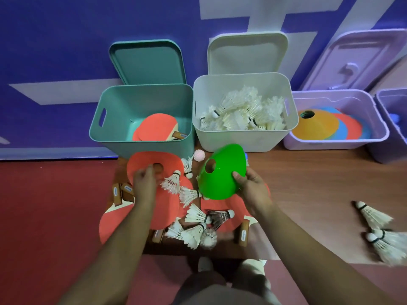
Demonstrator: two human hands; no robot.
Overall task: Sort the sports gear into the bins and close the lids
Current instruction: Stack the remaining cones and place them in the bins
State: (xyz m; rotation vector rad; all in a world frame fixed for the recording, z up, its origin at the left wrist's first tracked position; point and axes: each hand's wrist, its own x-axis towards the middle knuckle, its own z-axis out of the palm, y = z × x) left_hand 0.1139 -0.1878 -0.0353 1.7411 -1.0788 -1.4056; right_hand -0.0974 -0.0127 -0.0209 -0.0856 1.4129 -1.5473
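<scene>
My right hand (253,188) grips a green disc cone (221,172) by its rim, tilted above the pile. My left hand (144,183) pinches the red disc cone (143,161) near its centre hole. Below lie red table-tennis paddles (163,208) and several white shuttlecocks (193,214). Behind stand three open bins: a teal bin (141,93) holding red paddles, a white bin (240,82) full of shuttlecocks, and a lilac bin (334,95) holding stacked coloured cones. Their lids lean against the wall behind them.
A small pink spiky ball (199,154) lies in front of the bins. Three shuttlecocks (378,232) lie on the wooden floor at the right. Another lilac bin (394,119) is cut off at the right edge. My knees show at the bottom.
</scene>
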